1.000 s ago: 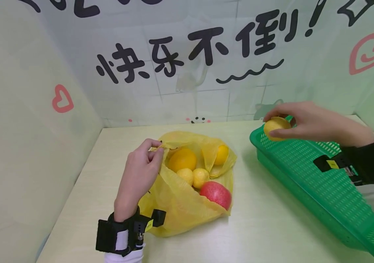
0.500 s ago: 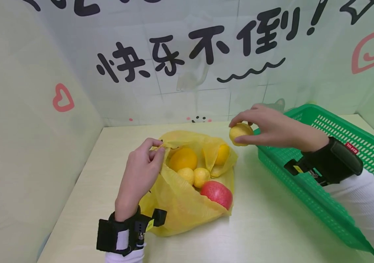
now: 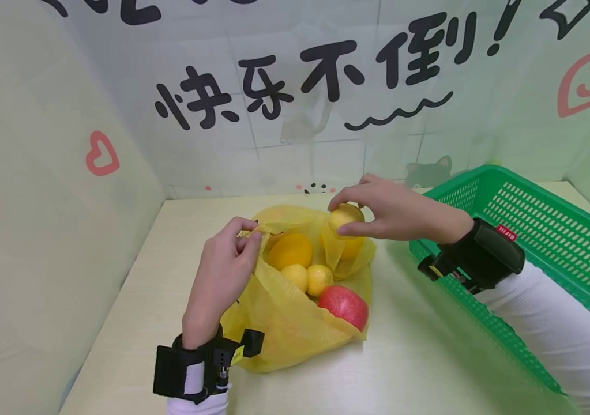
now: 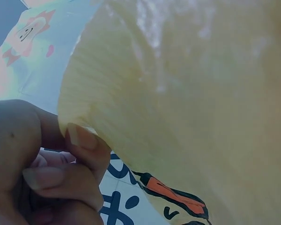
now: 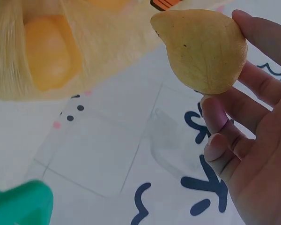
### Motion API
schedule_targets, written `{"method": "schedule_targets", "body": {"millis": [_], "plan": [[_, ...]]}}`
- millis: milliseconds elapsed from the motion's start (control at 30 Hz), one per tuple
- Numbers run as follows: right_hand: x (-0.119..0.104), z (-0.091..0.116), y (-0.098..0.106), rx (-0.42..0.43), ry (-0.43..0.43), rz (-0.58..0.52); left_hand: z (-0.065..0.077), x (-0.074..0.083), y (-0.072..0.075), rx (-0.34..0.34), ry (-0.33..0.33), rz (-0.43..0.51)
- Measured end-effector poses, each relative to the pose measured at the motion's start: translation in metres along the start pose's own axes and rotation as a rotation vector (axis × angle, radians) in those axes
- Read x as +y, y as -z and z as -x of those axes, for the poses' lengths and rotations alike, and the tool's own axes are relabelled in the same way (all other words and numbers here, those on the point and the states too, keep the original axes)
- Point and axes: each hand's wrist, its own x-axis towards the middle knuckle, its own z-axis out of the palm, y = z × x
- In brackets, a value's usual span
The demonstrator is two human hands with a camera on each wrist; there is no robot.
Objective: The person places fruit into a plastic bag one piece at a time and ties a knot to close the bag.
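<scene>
My right hand [image 3: 388, 210] holds a yellow pear [image 3: 345, 219] between thumb and fingers, above the back right of a yellow plastic bag [image 3: 289, 337]. In the right wrist view the pear [image 5: 206, 51] shows its narrow end pointing away from the palm. My left hand [image 3: 222, 268] pinches the bag's left rim; the left wrist view shows thumb and finger on the thin film [image 4: 145, 93]. Inside the bag's mouth lie an orange [image 3: 290, 251], two small pale yellow fruits [image 3: 319, 280] and a red apple-like fruit [image 3: 344, 307]. Another orange [image 3: 353, 248] is partly hidden by the pear and a bag fold.
A green perforated plastic basket [image 3: 473, 190] stands on the right of the pale table [image 3: 388, 357], with the right forearm crossing over it. A printed sheet with black characters and hearts hangs behind the table [image 3: 295, 124], and a plain wall panel stands at the left.
My right hand has carried the pear leftward from over the green basket to over the yellow bag. My left hand stays on the bag's rim.
</scene>
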Motion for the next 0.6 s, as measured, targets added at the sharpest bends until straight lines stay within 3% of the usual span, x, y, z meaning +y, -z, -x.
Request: {"method": "schedule_targets", "body": {"millis": [367,600], "plan": [[-0.016,-0.023,-0.025,-0.040,0.096,-0.032,0.000,0.001,0.000,0.005,-0.002,0.007],[-0.023,-0.033,-0.041,-0.035,0.076,-0.022,0.001,0.002,0.000,0.003,0.007,0.010]]}}
